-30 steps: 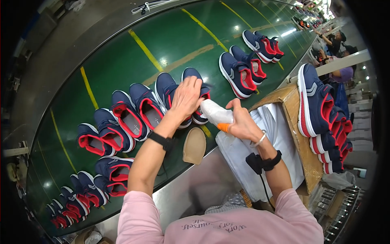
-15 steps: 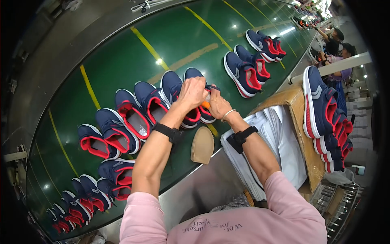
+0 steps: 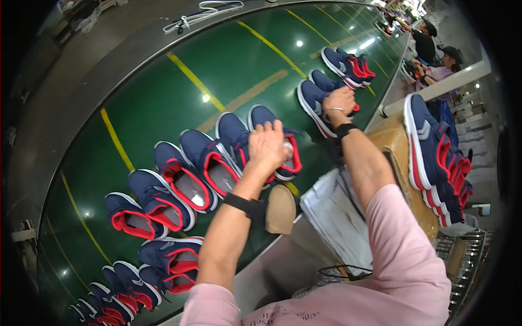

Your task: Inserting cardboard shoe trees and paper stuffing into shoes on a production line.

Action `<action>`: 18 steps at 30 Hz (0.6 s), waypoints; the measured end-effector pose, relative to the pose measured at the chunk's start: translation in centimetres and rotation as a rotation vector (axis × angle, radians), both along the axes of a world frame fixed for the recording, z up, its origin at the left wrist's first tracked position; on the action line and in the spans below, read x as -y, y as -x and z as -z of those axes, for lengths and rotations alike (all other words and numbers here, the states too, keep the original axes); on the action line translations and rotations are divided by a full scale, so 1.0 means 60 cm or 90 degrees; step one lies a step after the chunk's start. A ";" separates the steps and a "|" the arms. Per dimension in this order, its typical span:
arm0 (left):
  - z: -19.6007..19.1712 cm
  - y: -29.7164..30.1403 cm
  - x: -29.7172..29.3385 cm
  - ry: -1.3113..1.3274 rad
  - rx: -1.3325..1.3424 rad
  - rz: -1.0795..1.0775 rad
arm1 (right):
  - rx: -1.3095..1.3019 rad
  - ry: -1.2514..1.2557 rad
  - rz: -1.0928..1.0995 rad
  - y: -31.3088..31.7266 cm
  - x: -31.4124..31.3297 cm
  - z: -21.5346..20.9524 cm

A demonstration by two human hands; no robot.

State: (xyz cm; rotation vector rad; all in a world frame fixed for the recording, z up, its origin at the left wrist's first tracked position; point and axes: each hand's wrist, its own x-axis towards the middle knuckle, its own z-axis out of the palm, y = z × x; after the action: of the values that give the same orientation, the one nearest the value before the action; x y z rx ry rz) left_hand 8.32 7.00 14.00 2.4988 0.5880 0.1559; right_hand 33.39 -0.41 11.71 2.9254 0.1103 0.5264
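Observation:
A row of navy sneakers with red linings and white soles lies on the green belt. My left hand (image 3: 267, 145) is over the opening of a navy sneaker (image 3: 263, 115), its fingers curled down and their tips hidden. Something whitish shows inside that shoe beside the thumb. Farther right, my right hand (image 3: 340, 102) is closed over the collar of another navy sneaker (image 3: 311, 99), covering much of its opening. That shoe's mate (image 3: 322, 80) is just behind it. Below my left hand lies a tan rounded pad (image 3: 280, 211), at the belt's near edge.
White sheets (image 3: 337, 217) and a cardboard box (image 3: 387, 142) stand close on the right, with stacked sneakers (image 3: 424, 138) beside the box. More sneakers (image 3: 125, 214) line the belt (image 3: 163, 108) leftward. White cords (image 3: 204, 15) lie on the far rim. Two people (image 3: 443, 68) work at the far right.
My right hand has left the sneaker beside my left hand and reached right to another one. The orange thing seen between my hands no longer shows. The row appears lower in view.

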 end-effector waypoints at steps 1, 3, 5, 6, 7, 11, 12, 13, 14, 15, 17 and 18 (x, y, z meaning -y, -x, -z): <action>-0.008 -0.018 0.015 0.002 0.033 0.014 | 0.026 0.028 0.043 -0.070 0.039 0.005; 0.009 -0.007 0.010 -0.022 0.031 -0.008 | -0.171 0.041 0.001 -0.079 0.040 0.011; 0.020 -0.011 0.015 -0.028 0.031 -0.005 | -0.329 0.055 0.001 -0.111 0.050 -0.001; 0.032 -0.010 0.016 -0.126 0.032 -0.018 | -0.334 0.064 0.000 -0.107 0.050 0.007; 0.041 -0.016 0.015 -0.226 0.040 -0.031 | -0.430 0.188 -0.041 -0.113 0.050 0.007; 0.053 -0.021 0.020 -0.240 0.123 -0.059 | -0.366 0.086 -0.136 -0.067 0.065 -0.002; 0.049 -0.022 0.016 -0.178 0.070 -0.026 | -0.427 0.073 -0.137 -0.051 0.049 -0.016; 0.046 -0.020 0.014 -0.178 0.072 -0.022 | -0.482 0.060 -0.130 -0.035 0.041 -0.033; 0.043 -0.023 0.015 -0.153 0.103 -0.032 | -0.463 0.045 -0.127 -0.033 0.032 -0.038; 0.050 -0.018 0.008 -0.133 0.121 -0.048 | -0.514 0.066 -0.119 -0.002 0.000 -0.045; 0.053 -0.012 0.009 -0.124 0.177 -0.042 | -0.546 0.096 -0.143 0.044 -0.024 -0.038; 0.049 -0.006 0.006 -0.108 0.171 -0.031 | -0.517 0.140 -0.193 0.078 -0.035 -0.034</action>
State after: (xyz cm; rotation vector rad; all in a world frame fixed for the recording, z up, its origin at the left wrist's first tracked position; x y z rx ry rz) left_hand 8.65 6.66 11.08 2.5656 0.5416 0.5713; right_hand 28.71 1.70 13.76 2.7135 0.6595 -0.6281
